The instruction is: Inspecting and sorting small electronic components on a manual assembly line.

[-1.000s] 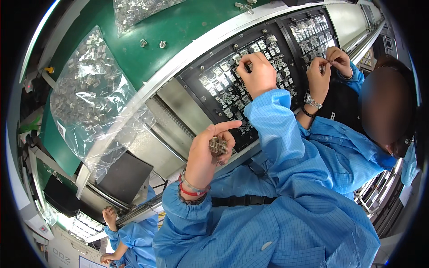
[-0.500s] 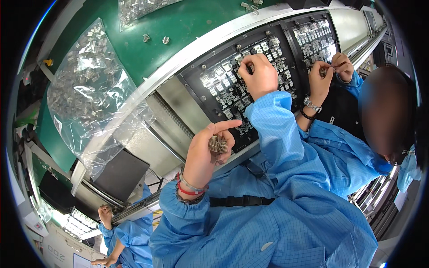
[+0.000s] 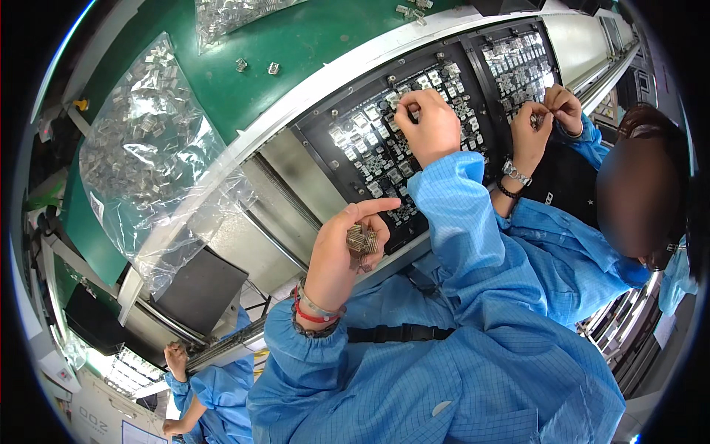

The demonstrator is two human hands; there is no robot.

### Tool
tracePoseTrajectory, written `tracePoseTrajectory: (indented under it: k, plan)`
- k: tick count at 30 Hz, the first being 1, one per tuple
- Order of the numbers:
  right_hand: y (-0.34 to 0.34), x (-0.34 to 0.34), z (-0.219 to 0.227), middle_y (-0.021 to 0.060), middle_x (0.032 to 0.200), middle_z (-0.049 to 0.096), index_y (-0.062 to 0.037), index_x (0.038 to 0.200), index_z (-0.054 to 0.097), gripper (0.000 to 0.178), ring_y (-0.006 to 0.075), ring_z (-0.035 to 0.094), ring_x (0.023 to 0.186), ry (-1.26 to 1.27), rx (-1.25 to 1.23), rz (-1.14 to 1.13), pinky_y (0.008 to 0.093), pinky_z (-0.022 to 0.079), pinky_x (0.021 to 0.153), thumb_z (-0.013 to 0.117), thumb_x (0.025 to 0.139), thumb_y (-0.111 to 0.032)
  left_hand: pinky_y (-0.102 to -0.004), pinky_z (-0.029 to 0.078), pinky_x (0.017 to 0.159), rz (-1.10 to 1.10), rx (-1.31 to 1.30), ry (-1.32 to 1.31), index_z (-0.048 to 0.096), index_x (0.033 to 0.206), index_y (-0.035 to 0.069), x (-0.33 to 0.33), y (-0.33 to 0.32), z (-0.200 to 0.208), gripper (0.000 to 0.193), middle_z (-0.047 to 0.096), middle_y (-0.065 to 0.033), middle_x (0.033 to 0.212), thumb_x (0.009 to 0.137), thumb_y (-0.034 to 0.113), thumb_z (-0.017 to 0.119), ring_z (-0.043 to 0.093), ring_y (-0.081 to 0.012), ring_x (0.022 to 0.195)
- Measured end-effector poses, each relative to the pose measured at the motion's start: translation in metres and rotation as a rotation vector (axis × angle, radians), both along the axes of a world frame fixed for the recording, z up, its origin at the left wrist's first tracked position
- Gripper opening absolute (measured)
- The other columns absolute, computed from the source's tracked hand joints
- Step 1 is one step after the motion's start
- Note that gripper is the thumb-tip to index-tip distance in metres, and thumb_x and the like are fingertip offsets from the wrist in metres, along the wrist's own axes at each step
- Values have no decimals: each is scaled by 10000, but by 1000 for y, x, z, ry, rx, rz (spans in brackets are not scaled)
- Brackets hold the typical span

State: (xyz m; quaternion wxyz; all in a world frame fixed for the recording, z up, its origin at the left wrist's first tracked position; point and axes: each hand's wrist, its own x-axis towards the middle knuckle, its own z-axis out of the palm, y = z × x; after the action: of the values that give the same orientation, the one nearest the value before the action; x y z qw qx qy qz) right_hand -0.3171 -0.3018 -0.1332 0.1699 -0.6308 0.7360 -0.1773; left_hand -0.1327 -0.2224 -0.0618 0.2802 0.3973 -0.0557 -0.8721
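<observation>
Left grip (image 3: pixel 339 240): your fingers are curled around a small pile of metal parts (image 3: pixel 361 240), index finger stretched out toward the near tray's lower edge.
Right grip (image 3: pixel 430 124): over the near tray, thumb and index bent toward each other; cannot tell if you have a part between the tips.
Metal parts: in your left palm, partly hidden by your fingers.
Near tray (image 3: pixel 316 142): black frame, screws along its border, rows of small silver and dark pieces inside; under your right hand.
Far tray (image 3: pixel 482 68): same kind, just beside the near one, to its right.
Co-worker's hands (image 3: pixel 530 132): fingertips together by the far tray, metal watch (image 3: pixel 516 172) on one wrist.
Surface (image 3: pixel 255 103): green, beyond the white rail (image 3: pixel 333 80).
Big clear bag (image 3: pixel 144 140): on the surface at your left, full of metal pieces, loose end hanging over the rail.
Second bag (image 3: pixel 233 15): top edge, cut off by the view.
Loose pieces (image 3: pixel 274 68): two near the big bag, a few more by the rail, higher up.
Your wrist: red band (image 3: pixel 316 318) on the left.
</observation>
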Motion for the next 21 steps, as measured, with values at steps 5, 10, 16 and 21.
tracePoseTrajectory:
  k: [5,10,16,21]
  plan:
    - [12,-4,11,47,763,585,-40,736,592,90,183,603,693,-244,-120,-17,292,491,622,661,678,-41,-193,275,425,11,-6,-30,535,1123,-37,-2,-5,-5,454,436,3,629,921,317,335,335,-54,469]
    - [24,-8,32,78,891,624,-11,810,572,92,136,606,809,-1042,165,-288,262,495,690,634,745,9,-186,275,427,30,-30,-70,576,1076,-12,-3,-14,-6,337,440,10,642,917,256,449,356,-42,481]
    - [36,-5,64,114,970,625,16,1082,574,267,178,611,844,-1466,402,-223,288,492,770,567,816,39,-174,262,434,104,-217,-315,623,1021,10,-13,-32,7,300,456,32,637,913,264,505,363,-20,493]
    - [39,0,84,106,986,605,27,1081,572,285,151,604,846,-1453,359,-74,270,485,775,566,800,75,-170,268,445,87,-379,-462,629,995,21,-19,-31,9,251,472,51,629,885,239,569,369,-10,509]
